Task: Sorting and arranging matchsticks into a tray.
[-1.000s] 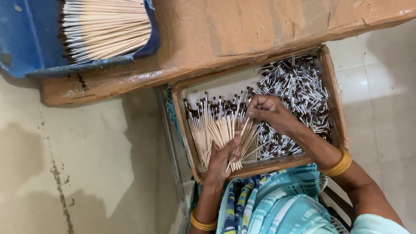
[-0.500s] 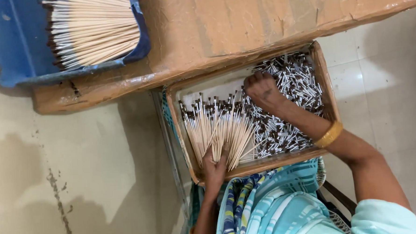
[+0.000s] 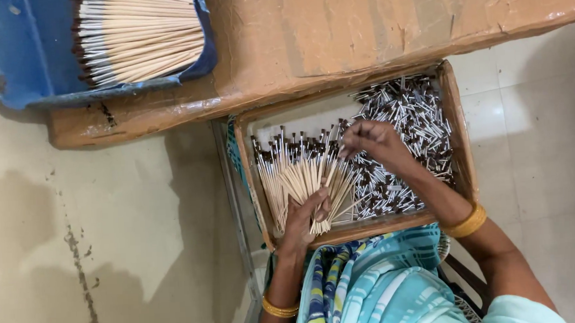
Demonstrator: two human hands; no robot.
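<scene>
The left hand (image 3: 303, 216) clenches a fanned bundle of pale wooden sticks with dark tips (image 3: 304, 173) inside the shallow brown cardboard tray (image 3: 459, 134), while the right hand (image 3: 374, 141) pinches one stick at the fan's top. Keeping the tips level and the left grip firm would make each addition tidy. Compared with half a second earlier, the right hand has come from the loose silver-and-brown pile (image 3: 415, 120) to the bundle.

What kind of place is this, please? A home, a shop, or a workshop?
Probably a small hand-assembly workshop. A shallow cardboard tray holds loose silver-and-brown caps, the left hand holds a fan of thin wooden sticks, and a blue tray of finished sticks stands on a cardboard-covered bench.
</scene>
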